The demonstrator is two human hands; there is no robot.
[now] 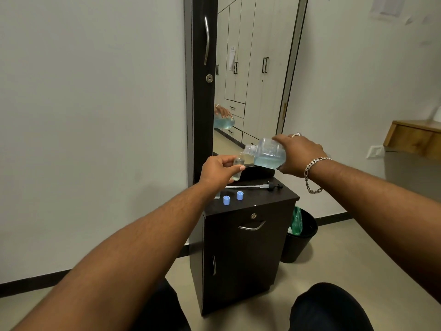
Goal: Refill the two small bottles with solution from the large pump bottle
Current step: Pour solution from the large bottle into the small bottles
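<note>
Mid-pour on the first of the two fills, by the look of it. Right hand [300, 155] wrapped around the base end of the big bottle [267, 152], fingers closed firmly on it, pump already off. Bottle tipped well over, long axis close to level and slanting down to the left, open neck aimed at the small bottle [238, 167]. Blue solution pooled along the lower side of the big bottle, not yet clearly reaching the neck; no stream visible.

Left hand [218, 169] pinching the small bottle between thumb and fingers, closed around its body, held above the back of the table [274, 199]. Small bottle near upright, long axis vertical, mouth up and just below the big bottle's neck, the two almost touching. A little pale liquid visible at its bottom.

On the table: the pump [257, 186] lying flat, tube pointing left, and two blue caps [232, 198] standing open side up near the front edge. Something clear beside the left wrist, likely the second small bottle, mostly hidden.

Next move, as a judgement: more tilt of the big bottle, slowly, with the neck kept right over the narrow mouth. Wide neck against small opening means easy overshoot and spill onto the table.
</note>
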